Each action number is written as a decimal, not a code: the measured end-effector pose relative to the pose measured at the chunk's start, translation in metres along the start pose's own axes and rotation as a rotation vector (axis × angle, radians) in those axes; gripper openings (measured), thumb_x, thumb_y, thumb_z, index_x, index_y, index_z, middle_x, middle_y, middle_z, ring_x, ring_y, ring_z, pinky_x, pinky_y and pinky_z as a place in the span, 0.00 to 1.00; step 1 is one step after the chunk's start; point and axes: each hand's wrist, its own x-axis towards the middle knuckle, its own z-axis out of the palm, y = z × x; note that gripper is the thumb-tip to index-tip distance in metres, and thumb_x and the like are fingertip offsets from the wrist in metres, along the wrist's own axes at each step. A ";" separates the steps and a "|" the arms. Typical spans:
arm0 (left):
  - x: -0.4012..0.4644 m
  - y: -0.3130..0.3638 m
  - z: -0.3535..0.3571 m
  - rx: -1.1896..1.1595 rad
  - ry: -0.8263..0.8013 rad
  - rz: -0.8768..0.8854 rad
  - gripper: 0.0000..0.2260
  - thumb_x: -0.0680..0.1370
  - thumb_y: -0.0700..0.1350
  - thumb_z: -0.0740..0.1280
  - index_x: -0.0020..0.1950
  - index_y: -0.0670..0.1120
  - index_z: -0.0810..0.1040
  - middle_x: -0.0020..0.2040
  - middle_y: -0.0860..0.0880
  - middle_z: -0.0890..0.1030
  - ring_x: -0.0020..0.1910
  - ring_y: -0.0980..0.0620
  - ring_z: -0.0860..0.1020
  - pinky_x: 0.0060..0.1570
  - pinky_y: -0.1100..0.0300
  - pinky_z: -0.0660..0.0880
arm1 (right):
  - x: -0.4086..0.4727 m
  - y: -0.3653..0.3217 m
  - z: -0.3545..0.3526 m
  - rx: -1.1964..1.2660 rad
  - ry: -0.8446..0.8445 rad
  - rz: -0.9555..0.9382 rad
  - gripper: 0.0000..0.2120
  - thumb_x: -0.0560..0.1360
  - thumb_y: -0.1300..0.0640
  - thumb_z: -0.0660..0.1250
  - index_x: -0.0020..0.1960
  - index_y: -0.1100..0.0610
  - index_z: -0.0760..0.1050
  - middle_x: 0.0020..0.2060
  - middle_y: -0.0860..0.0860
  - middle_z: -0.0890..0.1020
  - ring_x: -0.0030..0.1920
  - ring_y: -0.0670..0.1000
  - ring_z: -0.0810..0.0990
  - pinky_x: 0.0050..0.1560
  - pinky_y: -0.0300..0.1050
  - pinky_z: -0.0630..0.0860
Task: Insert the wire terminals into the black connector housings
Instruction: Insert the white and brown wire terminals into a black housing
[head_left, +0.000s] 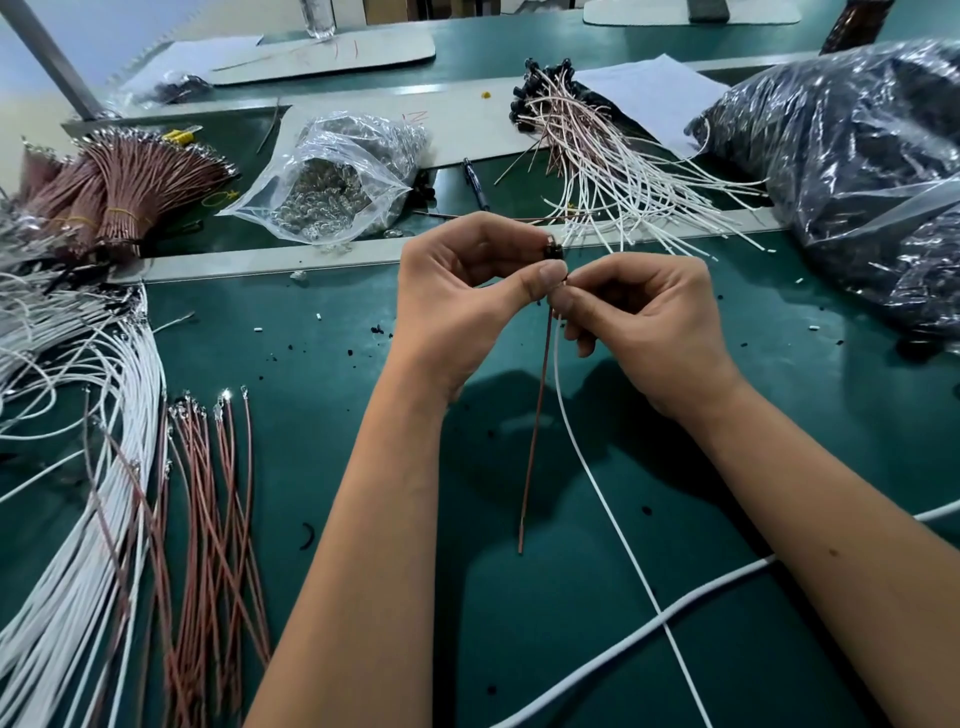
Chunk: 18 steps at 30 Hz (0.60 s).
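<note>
Clear bag (332, 176) at 11 o'clock held shiny terminals; dark bag (852, 150) at 2 o'clock, contents unclear. Left hand (457, 296) pinched the black connector (554, 251); right hand (644, 322) pinched the white wire (597, 467) beside the brown wire (535, 436) at its base, mid-table (311, 353).

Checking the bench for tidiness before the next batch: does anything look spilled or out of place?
Yes. Small black bits and white sleeve offcuts lie scattered loose over the green mat, and a few clear pieces sit outside the open clear bag. Both hands, left and right, hold the work.

Two bare forearms, no sleeves, hands unadorned.
</note>
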 end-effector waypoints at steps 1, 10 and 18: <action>0.000 0.000 0.000 0.001 -0.002 0.000 0.09 0.69 0.33 0.78 0.45 0.41 0.83 0.42 0.43 0.85 0.41 0.48 0.83 0.47 0.54 0.80 | 0.000 0.000 0.000 0.003 -0.001 0.002 0.04 0.74 0.63 0.77 0.44 0.63 0.83 0.30 0.50 0.83 0.27 0.49 0.79 0.29 0.41 0.77; -0.001 0.003 0.001 -0.009 -0.002 -0.005 0.09 0.69 0.31 0.77 0.45 0.40 0.82 0.41 0.44 0.84 0.40 0.49 0.83 0.46 0.54 0.81 | 0.001 0.001 0.001 0.047 -0.025 -0.001 0.03 0.74 0.66 0.76 0.45 0.64 0.83 0.31 0.50 0.83 0.29 0.50 0.81 0.30 0.42 0.77; -0.001 0.004 0.000 0.015 0.009 0.011 0.09 0.69 0.31 0.78 0.45 0.42 0.82 0.40 0.46 0.84 0.39 0.50 0.83 0.44 0.55 0.80 | 0.001 0.000 0.002 0.083 -0.044 0.030 0.04 0.75 0.66 0.74 0.48 0.67 0.82 0.32 0.58 0.82 0.32 0.51 0.83 0.32 0.43 0.80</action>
